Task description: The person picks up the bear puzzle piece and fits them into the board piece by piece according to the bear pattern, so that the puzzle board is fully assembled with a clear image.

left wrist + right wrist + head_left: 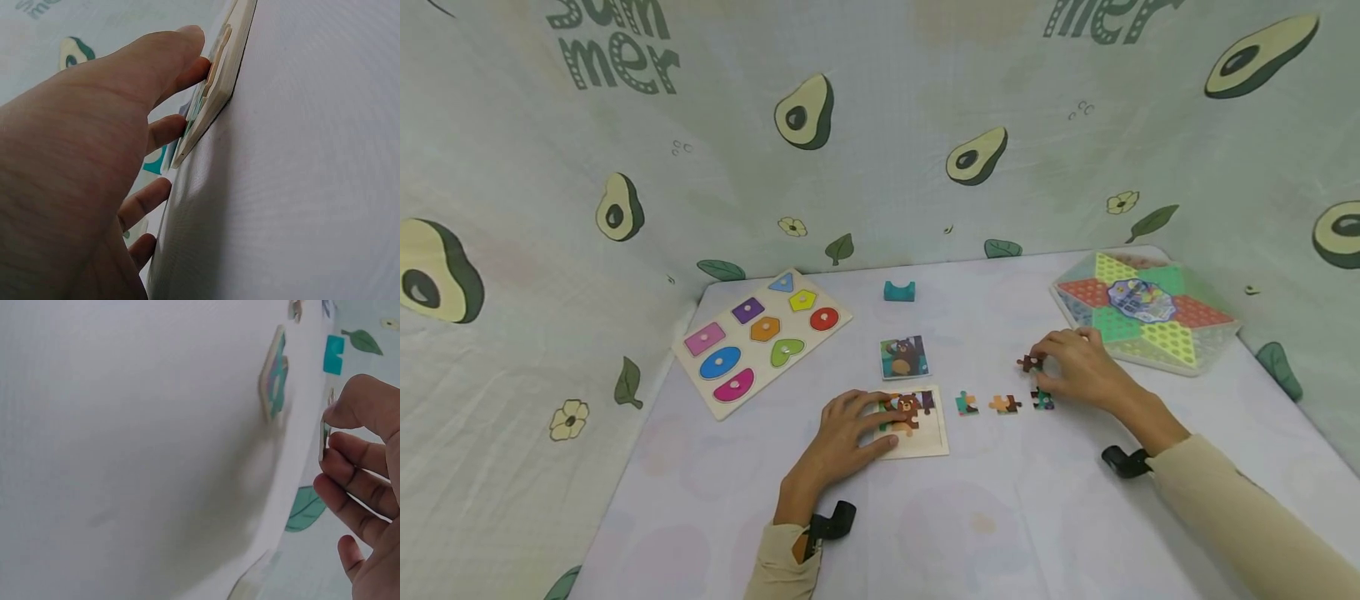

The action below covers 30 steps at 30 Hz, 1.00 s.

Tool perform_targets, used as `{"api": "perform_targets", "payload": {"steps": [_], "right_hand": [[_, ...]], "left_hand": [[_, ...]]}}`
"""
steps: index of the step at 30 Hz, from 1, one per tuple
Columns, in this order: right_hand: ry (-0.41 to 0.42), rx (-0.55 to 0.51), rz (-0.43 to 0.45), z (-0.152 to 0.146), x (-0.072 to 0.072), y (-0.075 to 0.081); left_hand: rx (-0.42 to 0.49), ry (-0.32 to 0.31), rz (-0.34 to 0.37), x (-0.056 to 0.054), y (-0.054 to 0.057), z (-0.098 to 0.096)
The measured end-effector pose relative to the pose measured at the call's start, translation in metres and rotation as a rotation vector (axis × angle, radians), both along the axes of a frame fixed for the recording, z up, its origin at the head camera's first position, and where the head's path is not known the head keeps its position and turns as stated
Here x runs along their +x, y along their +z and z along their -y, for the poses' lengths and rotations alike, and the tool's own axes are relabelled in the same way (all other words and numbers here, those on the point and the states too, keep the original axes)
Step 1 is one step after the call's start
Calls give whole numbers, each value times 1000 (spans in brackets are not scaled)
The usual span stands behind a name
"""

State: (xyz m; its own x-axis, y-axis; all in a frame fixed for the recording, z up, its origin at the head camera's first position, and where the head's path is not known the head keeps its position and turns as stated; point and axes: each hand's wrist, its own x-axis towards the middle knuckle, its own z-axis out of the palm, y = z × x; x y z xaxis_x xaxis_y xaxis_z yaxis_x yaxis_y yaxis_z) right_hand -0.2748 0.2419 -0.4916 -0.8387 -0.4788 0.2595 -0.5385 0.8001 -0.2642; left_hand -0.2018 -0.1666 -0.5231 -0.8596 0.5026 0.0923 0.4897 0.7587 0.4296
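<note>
My left hand (844, 435) rests on the wooden puzzle tray (931, 443), its fingers fairly straight and touching the tray's left part. Inside the tray, joined pieces show part of a bear picture (908, 408). In the right wrist view, the thumb and fingers of my right hand (369, 450) pinch a jigsaw puzzle piece (323, 441), seen edge-on. From the head view this piece is dark brown, and the right hand (1084, 368) holds it over the table. Three loose pieces lie between the hands: a green-orange one (966, 403), an orange-brown one (1005, 404) and a dark green-purple one (1042, 399).
Behind the tray lies a square bear picture (904, 358), with a small teal block (899, 292) farther back. A shape board (760, 342) with colourful knobbed pieces is at the left. At the right lies a star-patterned game board (1142, 308). A printed cloth (887, 192) hangs behind the table.
</note>
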Motion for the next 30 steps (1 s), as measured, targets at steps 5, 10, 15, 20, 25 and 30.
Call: {"api": "perform_targets", "payload": {"steps": [5, 10, 15, 20, 25, 30], "right_hand": [[63, -43, -65, 8, 3, 7], [94, -60, -87, 16, 5, 13], [97, -61, -73, 22, 8, 15], [109, -62, -63, 27, 10, 18], [134, -76, -71, 32, 13, 19], [163, -89, -85, 39, 14, 18]], "left_hand": [[-8, 1, 1, 0, 1, 1], [6, 0, -3, 0, -1, 2], [23, -1, -4, 0, -1, 2], [5, 4, 0, 0, -1, 1], [0, -2, -9, -1, -2, 1], [11, -7, -6, -1, -3, 1]]}}
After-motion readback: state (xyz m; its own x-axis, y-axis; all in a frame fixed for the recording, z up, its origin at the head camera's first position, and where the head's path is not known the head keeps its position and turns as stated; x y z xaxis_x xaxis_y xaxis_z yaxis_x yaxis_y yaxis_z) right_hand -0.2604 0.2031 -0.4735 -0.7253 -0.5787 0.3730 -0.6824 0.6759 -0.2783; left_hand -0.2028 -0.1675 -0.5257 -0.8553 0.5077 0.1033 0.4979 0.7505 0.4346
